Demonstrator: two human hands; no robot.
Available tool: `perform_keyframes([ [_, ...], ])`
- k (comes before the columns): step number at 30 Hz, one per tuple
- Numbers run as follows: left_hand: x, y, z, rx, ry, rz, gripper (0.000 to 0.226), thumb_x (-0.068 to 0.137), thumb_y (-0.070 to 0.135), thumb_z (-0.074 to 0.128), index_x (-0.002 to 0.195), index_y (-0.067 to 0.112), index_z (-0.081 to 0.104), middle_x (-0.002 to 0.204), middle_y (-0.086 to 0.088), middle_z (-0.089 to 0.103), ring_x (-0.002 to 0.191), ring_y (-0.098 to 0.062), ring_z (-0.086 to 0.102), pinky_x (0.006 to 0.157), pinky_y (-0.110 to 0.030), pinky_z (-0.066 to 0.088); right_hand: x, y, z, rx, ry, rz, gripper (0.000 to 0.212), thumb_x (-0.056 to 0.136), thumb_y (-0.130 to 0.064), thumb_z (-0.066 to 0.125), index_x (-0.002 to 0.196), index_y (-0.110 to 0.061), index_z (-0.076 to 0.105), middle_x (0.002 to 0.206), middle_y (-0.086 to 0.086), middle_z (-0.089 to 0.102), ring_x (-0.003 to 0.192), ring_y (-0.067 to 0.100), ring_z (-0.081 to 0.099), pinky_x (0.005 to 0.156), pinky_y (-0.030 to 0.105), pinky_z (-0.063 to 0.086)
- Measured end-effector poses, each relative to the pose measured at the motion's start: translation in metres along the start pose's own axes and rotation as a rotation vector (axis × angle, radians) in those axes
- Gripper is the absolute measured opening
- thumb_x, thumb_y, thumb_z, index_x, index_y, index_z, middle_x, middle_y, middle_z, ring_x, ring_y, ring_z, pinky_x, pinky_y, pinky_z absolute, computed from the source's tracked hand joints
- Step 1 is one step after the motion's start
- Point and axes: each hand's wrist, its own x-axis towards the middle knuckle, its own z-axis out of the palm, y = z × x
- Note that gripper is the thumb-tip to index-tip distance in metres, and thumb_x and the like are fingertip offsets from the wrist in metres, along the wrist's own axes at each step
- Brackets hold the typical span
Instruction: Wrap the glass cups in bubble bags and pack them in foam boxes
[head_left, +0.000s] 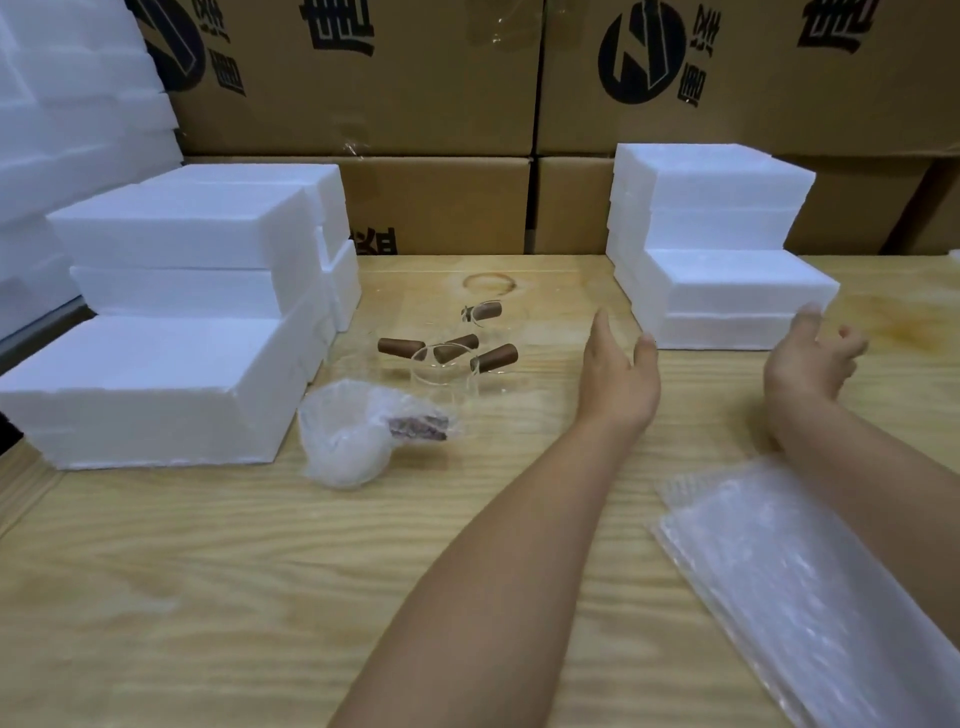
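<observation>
On grained wood (260, 571), blocky white foam boxes (156, 384).

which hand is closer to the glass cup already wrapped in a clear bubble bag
Left. The left hand is to the right of the bubble-wrapped glass cup, not touching it. The right hand is farther right, by the white foam box stack.

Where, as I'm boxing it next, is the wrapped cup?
Head view: the wrapped cup lies left of centre, beside the nearest foam box, in front of the bare cups.
</observation>
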Motion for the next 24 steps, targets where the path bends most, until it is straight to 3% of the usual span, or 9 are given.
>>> perform_keyframes([
  [4, 0.029, -0.005, 0.009, 0.176, -0.032, 0.043, 0.055, 0.102, 0.049, 0.019, 0.152, 0.038, -0.002, 0.157, 0.002, 0.029, 0.147, -0.019, 0.014, 0.118, -0.044, -0.009, 0.024, -0.010, 0.007, 0.071, -0.068, 0.031, 0.064, 0.096, -0.059, 0.025, 0.148, -0.024, 0.017, 0.152, 0.007, 0.030, 0.133, 0.032, 0.036, 0.104, 0.042, 0.027],
  [6, 0.035, -0.005, 0.013, 0.190, -0.039, 0.044, 0.055, 0.101, 0.052, 0.015, 0.152, 0.039, -0.003, 0.156, 0.002, 0.032, 0.147, -0.015, 0.015, 0.117, -0.041, -0.014, 0.029, -0.013, 0.008, 0.087, -0.080, 0.004, 0.060, 0.096, -0.058, 0.025, 0.147, -0.027, 0.020, 0.152, 0.005, 0.031, 0.133, 0.029, 0.036, 0.103, 0.040, 0.028],
  [11, 0.036, -0.004, 0.015, 0.206, -0.065, 0.016, 0.055, 0.101, 0.054, 0.012, 0.152, 0.039, -0.001, 0.148, 0.002, 0.046, 0.144, -0.019, 0.026, 0.117, -0.039, -0.010, 0.031, -0.017, 0.009, 0.101, -0.073, 0.013, 0.052, 0.097, -0.055, 0.024, 0.141, -0.028, 0.032, 0.143, 0.004, 0.041, 0.125, 0.026, 0.043, 0.092, 0.036, 0.033],
  [15, 0.029, -0.007, 0.008, 0.119, -0.115, -0.024, 0.054, 0.099, 0.060, 0.020, 0.150, 0.045, 0.014, 0.152, 0.007, 0.038, 0.144, -0.029, 0.020, 0.118, -0.041, 0.013, 0.025, -0.021, 0.008, 0.050, -0.090, 0.019, 0.052, 0.098, -0.053, 0.025, 0.134, -0.017, 0.037, 0.136, 0.009, 0.047, 0.118, 0.030, 0.048, 0.082, 0.034, 0.034],
  [20, -0.004, -0.009, -0.005, 0.041, -0.040, 0.007, 0.060, 0.100, 0.053, 0.031, 0.153, 0.033, 0.012, 0.156, -0.001, 0.031, 0.143, -0.023, 0.027, 0.117, -0.044, 0.022, -0.005, -0.021, 0.001, -0.147, -0.130, -0.014, 0.056, 0.099, -0.052, 0.026, 0.135, -0.011, 0.039, 0.143, 0.015, 0.038, 0.122, 0.035, 0.045, 0.082, 0.035, 0.031],
  [24, -0.033, -0.015, -0.027, 0.025, 0.017, 0.029, 0.060, 0.102, 0.047, 0.032, 0.153, 0.034, 0.003, 0.154, -0.003, 0.031, 0.137, -0.023, 0.036, 0.115, -0.044, 0.027, -0.037, -0.026, -0.010, -0.288, -0.200, -0.044, 0.058, 0.098, -0.050, 0.030, 0.137, -0.008, 0.038, 0.145, 0.018, 0.034, 0.125, 0.040, 0.042, 0.097, 0.041, 0.036],
])
